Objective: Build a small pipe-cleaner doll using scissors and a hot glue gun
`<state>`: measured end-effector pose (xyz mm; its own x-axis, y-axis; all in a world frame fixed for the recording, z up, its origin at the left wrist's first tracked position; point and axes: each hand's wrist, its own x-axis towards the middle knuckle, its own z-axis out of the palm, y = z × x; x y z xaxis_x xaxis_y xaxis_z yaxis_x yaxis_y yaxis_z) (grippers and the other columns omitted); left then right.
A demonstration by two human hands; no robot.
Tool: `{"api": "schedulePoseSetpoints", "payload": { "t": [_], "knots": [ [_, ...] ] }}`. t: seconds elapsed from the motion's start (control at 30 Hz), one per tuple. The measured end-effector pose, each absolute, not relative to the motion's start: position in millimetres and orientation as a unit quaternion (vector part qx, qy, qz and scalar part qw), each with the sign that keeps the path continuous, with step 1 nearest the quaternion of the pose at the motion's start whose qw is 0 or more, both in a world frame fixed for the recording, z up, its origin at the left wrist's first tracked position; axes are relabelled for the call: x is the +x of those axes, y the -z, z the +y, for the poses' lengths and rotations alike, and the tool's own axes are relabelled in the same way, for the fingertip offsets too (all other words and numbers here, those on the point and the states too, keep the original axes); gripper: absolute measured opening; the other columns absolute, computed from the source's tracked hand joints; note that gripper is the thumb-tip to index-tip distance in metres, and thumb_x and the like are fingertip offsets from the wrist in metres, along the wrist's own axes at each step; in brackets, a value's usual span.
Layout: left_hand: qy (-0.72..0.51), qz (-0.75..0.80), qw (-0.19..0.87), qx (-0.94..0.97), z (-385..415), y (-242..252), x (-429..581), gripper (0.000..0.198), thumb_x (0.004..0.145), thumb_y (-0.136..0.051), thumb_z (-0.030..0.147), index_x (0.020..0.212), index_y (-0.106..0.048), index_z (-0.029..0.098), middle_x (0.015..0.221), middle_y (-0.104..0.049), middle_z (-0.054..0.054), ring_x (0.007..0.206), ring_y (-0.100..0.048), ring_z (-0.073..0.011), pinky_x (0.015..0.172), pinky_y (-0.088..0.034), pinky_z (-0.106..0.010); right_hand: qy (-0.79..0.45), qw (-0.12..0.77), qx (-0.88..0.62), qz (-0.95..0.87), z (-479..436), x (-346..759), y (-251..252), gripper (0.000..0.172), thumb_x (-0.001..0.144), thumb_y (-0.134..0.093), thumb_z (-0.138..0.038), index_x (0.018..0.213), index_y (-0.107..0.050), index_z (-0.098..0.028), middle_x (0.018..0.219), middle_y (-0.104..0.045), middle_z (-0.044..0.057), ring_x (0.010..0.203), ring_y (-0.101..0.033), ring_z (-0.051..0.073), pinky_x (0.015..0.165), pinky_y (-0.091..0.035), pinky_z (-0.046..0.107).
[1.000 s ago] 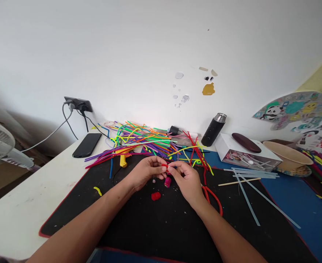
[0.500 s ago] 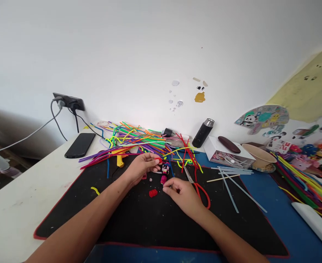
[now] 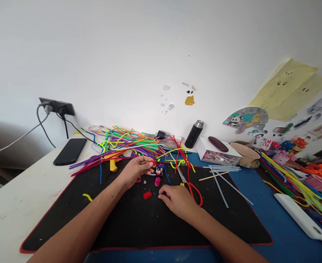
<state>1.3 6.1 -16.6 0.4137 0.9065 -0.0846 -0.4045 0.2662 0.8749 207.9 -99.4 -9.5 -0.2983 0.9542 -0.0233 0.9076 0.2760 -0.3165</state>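
My left hand point(image 3: 139, 168) is closed in a pinch on a small red fuzzy piece point(image 3: 152, 163), partly covered by the fingers. Just right of those fingertips is a little figure point(image 3: 158, 175) with a pink lower end and dark, white and blue parts above. Below it on the black mat lies a red fuzzy coil point(image 3: 147, 195). My right hand point(image 3: 176, 199) rests low, thumb and fingers pressed together just below the figure, apart from it; whether they hold anything tiny is hidden. Red-handled scissors point(image 3: 195, 193) lie beside this hand, blades pointing away.
Loose coloured pipe cleaners point(image 3: 133, 142) spread along the wall behind a yellow glue gun point(image 3: 113, 164). Clear glue sticks point(image 3: 221, 182) lie to the right, near a white box point(image 3: 204, 148) and a black flask point(image 3: 194, 134). A phone point(image 3: 70, 151) lies at left.
The view has turned a little to the right. My right fingertips have drawn slightly back from the figure's pink end. My left hand still pinches the red piece.
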Motion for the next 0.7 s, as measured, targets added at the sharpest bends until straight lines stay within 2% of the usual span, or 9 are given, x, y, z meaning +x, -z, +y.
{"api": "schedulePoseSetpoints", "payload": {
  "t": [0.4, 0.7],
  "knots": [
    [-0.443, 0.308, 0.735, 0.411, 4.6, 15.5, 2.8, 0.041, 0.062, -0.102, 0.031, 0.088, -0.075, 0.013, 0.076, -0.074, -0.003, 0.064, -0.069, -0.0129, 0.059, -0.053, -0.021, -0.129, 0.070, -0.587, -0.796, -98.1, 207.5, 8.0, 0.014, 0.100, -0.069, -0.030, 0.110, -0.079, -0.030, 0.087, -0.082, 0.001, 0.085, -0.077, 0.022, 0.071, -0.041, 0.026],
    [-0.443, 0.310, 0.735, 0.410, 3.4, 14.1, 3.4, 0.045, 0.060, -0.103, 0.034, 0.088, -0.076, 0.012, 0.078, -0.075, -0.004, 0.064, -0.069, -0.0128, 0.058, -0.054, -0.020, -0.166, 0.103, -0.598, -0.777, -100.9, 210.4, 12.0, 0.014, 0.096, -0.073, -0.031, 0.110, -0.078, -0.031, 0.080, -0.079, -0.002, 0.075, -0.073, 0.018, 0.066, -0.037, 0.025]
  ]
}}
